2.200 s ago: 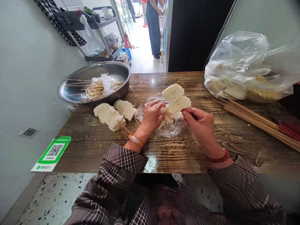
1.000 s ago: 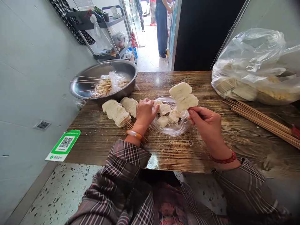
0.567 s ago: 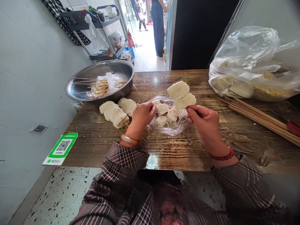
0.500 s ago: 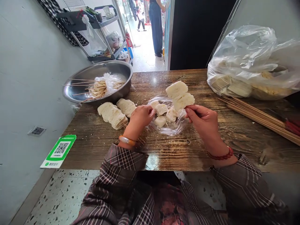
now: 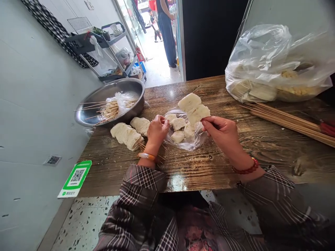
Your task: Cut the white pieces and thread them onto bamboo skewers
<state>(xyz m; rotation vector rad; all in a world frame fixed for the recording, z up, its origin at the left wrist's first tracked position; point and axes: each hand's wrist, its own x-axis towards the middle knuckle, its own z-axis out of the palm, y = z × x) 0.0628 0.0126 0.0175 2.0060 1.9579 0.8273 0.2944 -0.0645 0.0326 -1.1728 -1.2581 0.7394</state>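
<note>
My right hand (image 5: 221, 130) is closed in a pinch at the lower edge of two overlapping pale flat slices (image 5: 195, 107), raised over the right part of a clear plastic bag (image 5: 192, 143). Several pale pieces (image 5: 178, 136) lie on the opened bag. At the bag's left edge is my left hand (image 5: 158, 129), fingertips pressed together; whatever they may hold is too small to tell. Beside it on the left lie stacks of pale slices (image 5: 125, 135), with thin stick ends showing at the lower right of the nearer stack.
A metal bowl (image 5: 141, 99) with skewered food stands at the back left. Bulging plastic bags (image 5: 264, 66) and a bundle of long sticks (image 5: 288, 122) are at the right. A green QR card (image 5: 75, 178) sits at the left edge; a person (image 5: 167, 35) stands beyond the doorway.
The camera view has tilted and shifted. My left hand's fingers now point more upward at the bag's left edge. My right hand keeps its pinch on the slices.
</note>
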